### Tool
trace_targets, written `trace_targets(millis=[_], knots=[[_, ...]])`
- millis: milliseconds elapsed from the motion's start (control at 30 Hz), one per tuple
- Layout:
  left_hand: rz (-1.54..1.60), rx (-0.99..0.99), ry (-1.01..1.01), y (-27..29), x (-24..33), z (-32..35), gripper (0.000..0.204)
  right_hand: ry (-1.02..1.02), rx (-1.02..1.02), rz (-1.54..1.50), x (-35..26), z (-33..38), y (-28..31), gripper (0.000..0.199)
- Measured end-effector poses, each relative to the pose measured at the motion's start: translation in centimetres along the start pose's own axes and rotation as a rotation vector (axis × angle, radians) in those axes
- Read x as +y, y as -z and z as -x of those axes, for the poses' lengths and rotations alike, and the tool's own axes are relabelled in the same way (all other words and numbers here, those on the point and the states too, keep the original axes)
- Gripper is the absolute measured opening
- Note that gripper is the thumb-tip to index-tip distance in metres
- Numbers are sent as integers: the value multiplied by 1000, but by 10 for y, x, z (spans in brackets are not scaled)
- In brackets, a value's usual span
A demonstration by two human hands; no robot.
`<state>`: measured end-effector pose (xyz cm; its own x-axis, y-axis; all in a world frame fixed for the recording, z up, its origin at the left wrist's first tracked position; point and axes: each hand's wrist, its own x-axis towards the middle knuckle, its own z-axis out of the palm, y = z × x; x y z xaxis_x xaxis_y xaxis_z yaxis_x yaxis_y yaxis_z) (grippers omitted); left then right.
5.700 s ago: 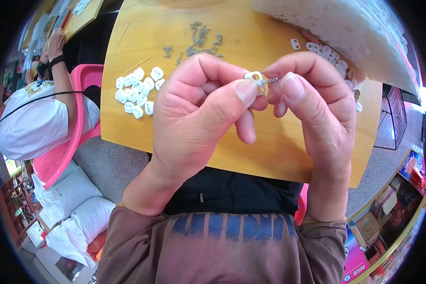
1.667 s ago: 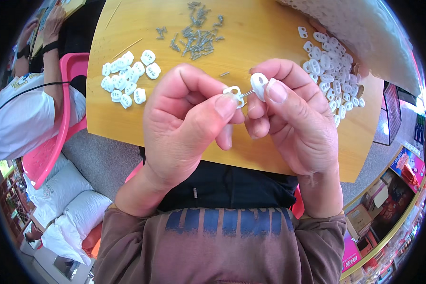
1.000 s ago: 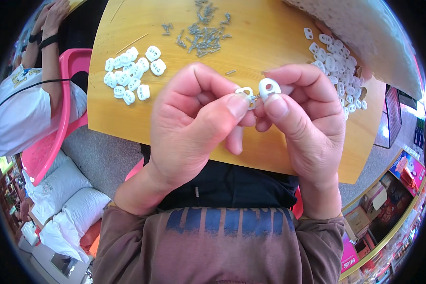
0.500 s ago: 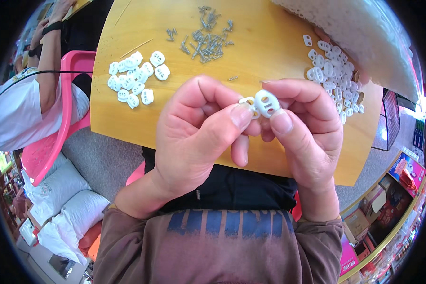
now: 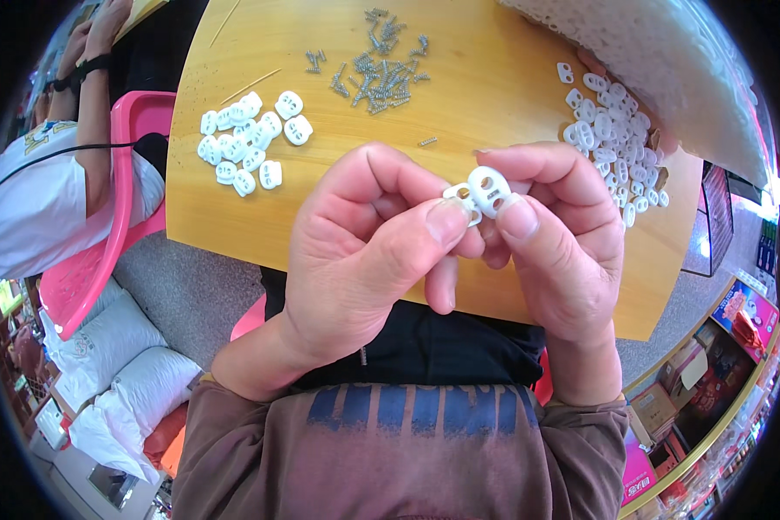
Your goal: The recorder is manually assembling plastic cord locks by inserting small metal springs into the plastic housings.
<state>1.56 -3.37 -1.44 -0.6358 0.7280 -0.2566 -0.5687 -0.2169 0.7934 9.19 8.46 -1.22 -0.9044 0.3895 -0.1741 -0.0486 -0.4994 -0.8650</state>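
Observation:
Over the near edge of a yellow wooden table, my left hand and my right hand meet. Thumb and fingers of my right hand pinch a small white two-hole plastic cap. My left hand pinches a second white plastic piece, pressed against the cap's left side. On the table's left lies a pile of white two-hole plastic parts; another heap of them lies at the right. A scatter of small metal springs is at the far middle.
A white foam sheet or bag covers the table's far right corner. Another person in a white shirt sits on a pink chair at the left. White sacks lie on the floor. Cardboard boxes and shelves stand at the lower right.
My hands have sunk slightly toward me. The white cap has turned in my right fingers and moved against the piece in my left hand; earlier the two were held slightly apart.

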Motion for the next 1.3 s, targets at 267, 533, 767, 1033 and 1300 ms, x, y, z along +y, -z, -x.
trace_targets(millis=[267, 533, 767, 1033, 1300], knots=[[-21, -19, 19, 0, 2, 0, 9, -116, 0, -59, 0, -1, 5, 27], [-43, -11, 33, 2, 0, 0, 9, -109, -6, -46, 1, -1, 4, 27], [2, -98, 65, 10, 2, 0, 9, -106, 18, -22, 0, 0, 2, 27], [-46, -82, 77, 10, 4, 1, 10, -43, -8, -78, 2, -1, 2, 25], [-140, -114, -158, 13, -4, -2, 21, -16, -43, -72, 0, 0, 2, 24]])
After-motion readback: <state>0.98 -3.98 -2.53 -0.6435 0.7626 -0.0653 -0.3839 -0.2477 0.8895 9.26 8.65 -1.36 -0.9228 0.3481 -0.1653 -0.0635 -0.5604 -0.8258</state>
